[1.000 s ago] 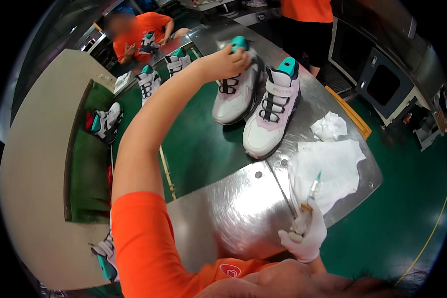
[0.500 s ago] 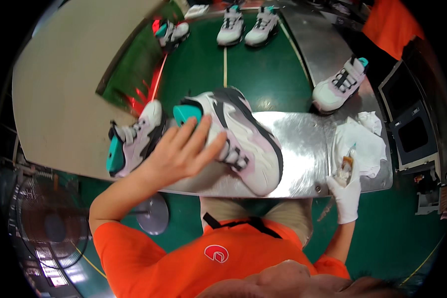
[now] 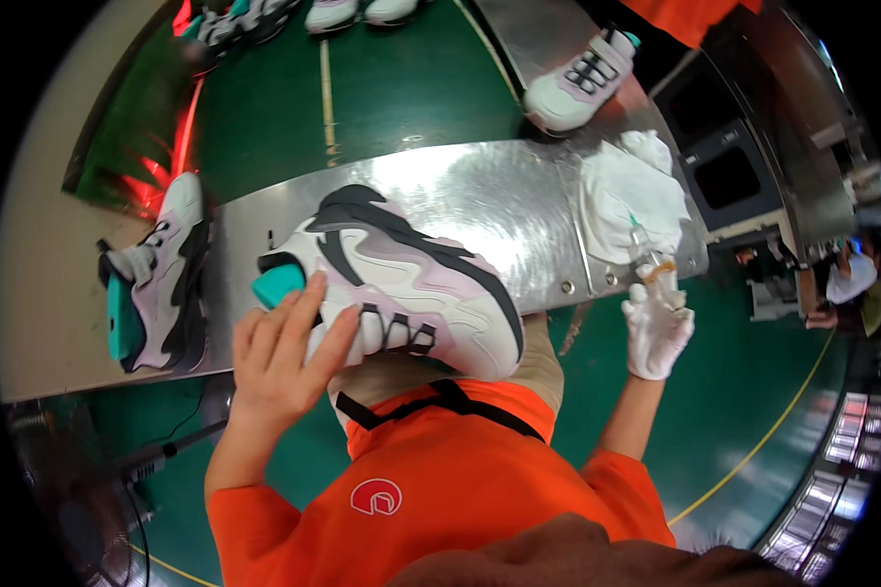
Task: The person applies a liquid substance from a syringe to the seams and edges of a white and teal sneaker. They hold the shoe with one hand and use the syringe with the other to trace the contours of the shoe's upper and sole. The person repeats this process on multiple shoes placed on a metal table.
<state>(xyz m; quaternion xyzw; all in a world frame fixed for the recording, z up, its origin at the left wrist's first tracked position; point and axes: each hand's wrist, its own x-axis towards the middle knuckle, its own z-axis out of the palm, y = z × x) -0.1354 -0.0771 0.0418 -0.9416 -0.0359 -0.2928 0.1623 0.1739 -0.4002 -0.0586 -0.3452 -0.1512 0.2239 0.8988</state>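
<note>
While the person leans over the metal bench, the scene reads from left to right as follows.

Far left: a white, black and teal sneaker point(image 3: 157, 279) lies partly on the metal bench point(image 3: 480, 201), well apart from both hands.

Left hand: the left hand point(image 3: 282, 357) is bare, with fingers spread and pressed against the heel end of the big white sneaker point(image 3: 401, 284), beside its teal heel tab point(image 3: 279, 285); it braces the shoe, not clenched.

Shoe position: the big white sneaker rests on the near edge of the bench, its toe overhanging toward the person's orange shirt point(image 3: 440, 479).

Cloth: a crumpled white cloth point(image 3: 622, 191) lies on the right end of the bench.

Right hand: the right hand point(image 3: 656, 328) wears a white glove and is closed around a small syringe-like applicator point(image 3: 646, 249), tip pointing up toward the cloth.

Far side: another white sneaker point(image 3: 582, 73) sits beyond the bench on the green belt point(image 3: 401, 88).

Risk, slip: the shoe likely could tip off the near edge, since an open hand only steadies it.

Risk, drip: the applicator may smear the bench or cloth if squeezed away from the shoe.
</note>
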